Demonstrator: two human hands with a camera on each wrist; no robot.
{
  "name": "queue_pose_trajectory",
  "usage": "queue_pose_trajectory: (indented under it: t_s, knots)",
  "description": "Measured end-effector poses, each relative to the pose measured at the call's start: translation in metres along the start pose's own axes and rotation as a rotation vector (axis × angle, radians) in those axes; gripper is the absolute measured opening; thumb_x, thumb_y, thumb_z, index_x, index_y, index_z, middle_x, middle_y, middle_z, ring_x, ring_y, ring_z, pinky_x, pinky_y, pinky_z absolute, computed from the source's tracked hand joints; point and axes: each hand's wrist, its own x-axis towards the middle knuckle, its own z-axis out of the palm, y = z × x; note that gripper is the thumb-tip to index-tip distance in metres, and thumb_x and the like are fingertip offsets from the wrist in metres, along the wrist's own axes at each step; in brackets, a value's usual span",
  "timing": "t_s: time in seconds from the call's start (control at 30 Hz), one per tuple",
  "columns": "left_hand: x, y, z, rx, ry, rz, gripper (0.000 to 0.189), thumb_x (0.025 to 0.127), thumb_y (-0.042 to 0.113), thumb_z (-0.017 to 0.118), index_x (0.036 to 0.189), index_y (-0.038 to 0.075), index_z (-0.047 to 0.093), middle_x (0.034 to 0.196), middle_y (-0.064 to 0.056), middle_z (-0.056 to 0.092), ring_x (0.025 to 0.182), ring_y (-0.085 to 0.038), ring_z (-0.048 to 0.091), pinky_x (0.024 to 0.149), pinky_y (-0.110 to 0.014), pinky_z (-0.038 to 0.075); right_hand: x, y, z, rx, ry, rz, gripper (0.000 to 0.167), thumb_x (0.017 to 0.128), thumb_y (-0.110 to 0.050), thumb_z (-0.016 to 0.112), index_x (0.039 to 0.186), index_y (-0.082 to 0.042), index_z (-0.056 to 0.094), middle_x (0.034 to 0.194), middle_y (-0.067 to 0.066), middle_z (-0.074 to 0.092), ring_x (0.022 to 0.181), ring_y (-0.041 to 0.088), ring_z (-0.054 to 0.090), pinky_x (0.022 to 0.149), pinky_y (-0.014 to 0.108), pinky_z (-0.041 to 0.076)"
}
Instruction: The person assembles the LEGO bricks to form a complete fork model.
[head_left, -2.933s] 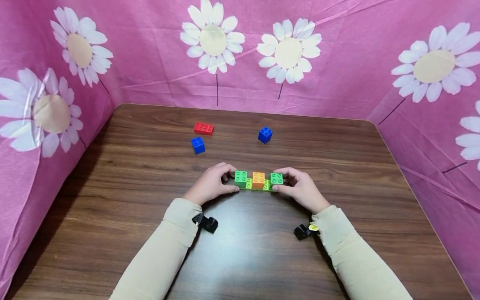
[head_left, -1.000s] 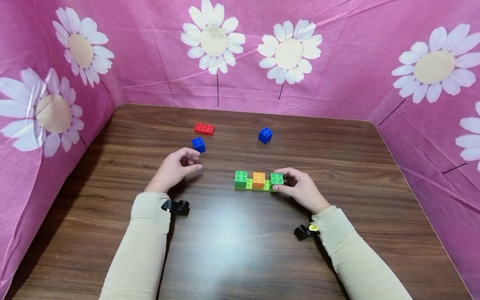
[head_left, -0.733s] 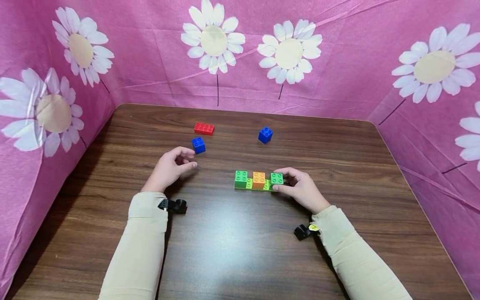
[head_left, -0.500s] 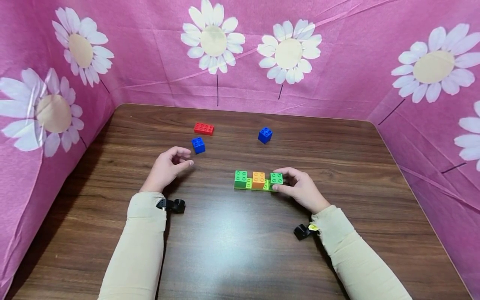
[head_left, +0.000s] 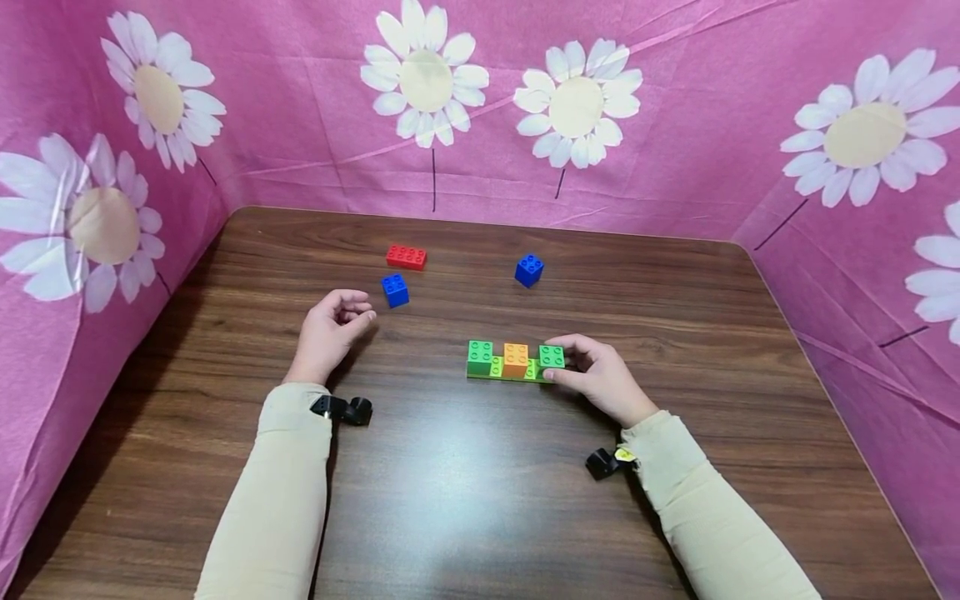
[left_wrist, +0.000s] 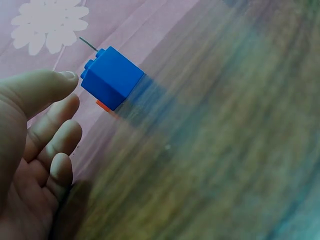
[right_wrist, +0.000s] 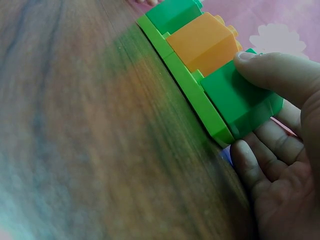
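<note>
You can read no text, label, brand or number in any view. On the small yellow patch (head_left: 625,455), nearer you than the orange brick (head_left: 515,360) and to its right, any marking is too small to read.

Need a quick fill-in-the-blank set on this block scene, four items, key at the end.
1. On the light-green base, the middle block is ____.
2. The right hand pinches the end block, which is ____.
3. The left hand holds ____.
4. The loose eight-stud brick is ____.

Missing words: orange; green; nothing; red.
</note>
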Motion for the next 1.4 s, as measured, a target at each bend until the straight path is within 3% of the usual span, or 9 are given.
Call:
queue_pose_trajectory:
  t_s: [0.43, 0.67, 0.9, 1.13, 1.4]
  knots:
    - [0.013, -0.005, 0.001, -0.005, 0.028, 0.006, 0.028, 0.092, 0.01, 0.072, 0.116, -0.003, 0.065, 0.106, -0.019, 0.07, 0.082, -0.009, 0.057, 0.072, -0.017, 0.045, 0.001, 0.001, 0.0, 0.007, -0.003, 0.005, 0.04, 0.084, -0.014, 0.083, 0.121, -0.009, 0.069, 0.11, 0.011, 0.071, 0.092, 0.016, 0.066, 0.072, 0.024, 0.055]
    - [0.028, -0.008, 0.004, 0.023, 0.054, 0.004, 0.028, 0.093, 0.011, 0.072, 0.117, -0.002, 0.065, 0.107, -0.016, 0.069, 0.084, -0.009, 0.056, 0.075, -0.017, 0.044, 0.001, 0.001, 0.0, 0.008, -0.003, 0.008, 0.039, 0.084, -0.014, 0.082, 0.121, -0.008, 0.068, 0.11, 0.012, 0.071, 0.092, 0.017, 0.066, 0.072, 0.024, 0.055]
    - [0.043, -0.012, 0.006, -0.029, 0.087, 0.001, 0.03, 0.093, 0.012, 0.072, 0.118, -0.003, 0.065, 0.105, -0.011, 0.069, 0.084, -0.008, 0.056, 0.075, -0.017, 0.045, 0.002, 0.003, 0.001, 0.007, -0.001, 0.006, 0.039, 0.085, -0.014, 0.082, 0.121, -0.008, 0.068, 0.11, 0.011, 0.071, 0.093, 0.017, 0.067, 0.074, 0.025, 0.055]
    - [0.058, -0.014, 0.007, -0.047, 0.088, -0.009, 0.032, 0.093, 0.015, 0.073, 0.119, -0.002, 0.064, 0.1, -0.001, 0.068, 0.081, -0.007, 0.054, 0.067, -0.015, 0.046, 0.002, 0.005, 0.0, 0.008, 0.003, 0.003, 0.039, 0.084, -0.014, 0.083, 0.12, -0.01, 0.069, 0.11, 0.01, 0.071, 0.093, 0.017, 0.067, 0.072, 0.025, 0.055]
    - [0.074, -0.013, 0.01, -0.042, 0.041, -0.017, 0.032, 0.094, 0.016, 0.072, 0.121, 0.001, 0.063, 0.119, -0.016, 0.067, 0.086, -0.007, 0.052, 0.07, -0.015, 0.043, 0.001, 0.002, 0.0, 0.017, -0.003, 0.014, 0.04, 0.084, -0.013, 0.083, 0.12, -0.009, 0.068, 0.11, 0.012, 0.071, 0.094, 0.02, 0.067, 0.073, 0.025, 0.055]
